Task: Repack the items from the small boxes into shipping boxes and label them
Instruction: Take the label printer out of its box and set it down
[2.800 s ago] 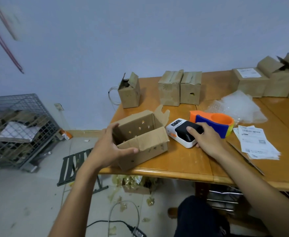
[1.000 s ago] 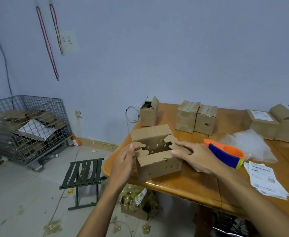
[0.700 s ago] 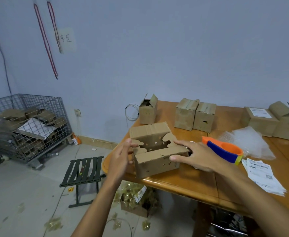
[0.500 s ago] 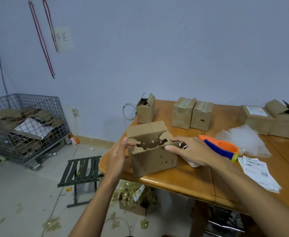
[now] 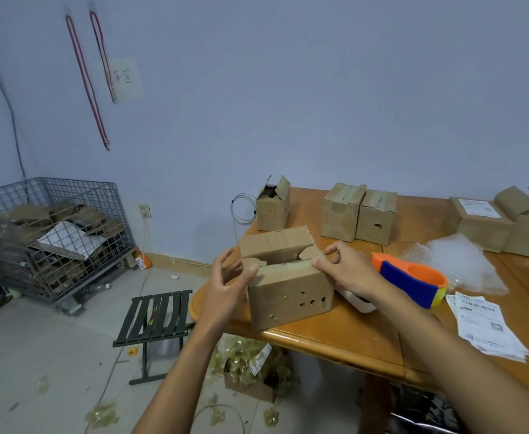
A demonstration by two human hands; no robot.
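Holding the box (image 5: 288,286) with both hands at the near left corner of the tabletop (image 5: 335,336); it sits upright, front face riddled with small holes. My left hand (image 5: 225,283) is on its left end: thumb on the corner of the near flap, fingers curled round the left side flap. My right hand (image 5: 349,270) is on the right end, thumb on the near flap's edge and index finger hooked over the right side flap, so both hands are clamped on flaps. The far flap is folded in over the top and the near flap is down almost to meet it; a narrow gap shows between them, and I can't tell what is inside. Just right of the box, partly hidden under my right wrist, lies a white printer (image 5: 355,302). Beyond that is the orange-and-blue tape dispenser (image 5: 410,283), then bubble wrap (image 5: 454,261) and a stack of labels (image 5: 488,330) toward the right edge. Along the far edge: an open box (image 5: 272,208) at the left corner, two sealed boxes (image 5: 358,214) touching each other, then a labelled box (image 5: 479,227) near the right. On the floor left of the table stand a stool (image 5: 156,317) and a wire cage (image 5: 47,233) full of cardboard.
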